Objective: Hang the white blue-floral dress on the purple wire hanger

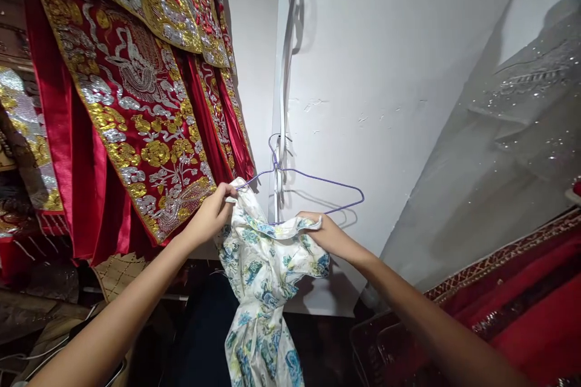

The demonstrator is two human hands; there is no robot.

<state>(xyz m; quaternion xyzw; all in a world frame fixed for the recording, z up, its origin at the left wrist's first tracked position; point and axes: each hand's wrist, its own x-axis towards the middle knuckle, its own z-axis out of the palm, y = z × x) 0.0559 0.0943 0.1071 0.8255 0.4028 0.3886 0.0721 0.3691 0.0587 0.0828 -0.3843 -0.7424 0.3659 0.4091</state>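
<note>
Head view shows the left hand [212, 213] and right hand [323, 231] each pinching the top edge of a floral garment [263, 290] just below a purple wire hanger [308, 184], its long axis level across both hands, the lower bar partly hidden behind cloth.

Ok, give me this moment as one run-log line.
left hand: grips floral garment edge | right hand: grips its other edge | purple wire hanger: partly inside garment | red embroidered robes: hanging left
</note>
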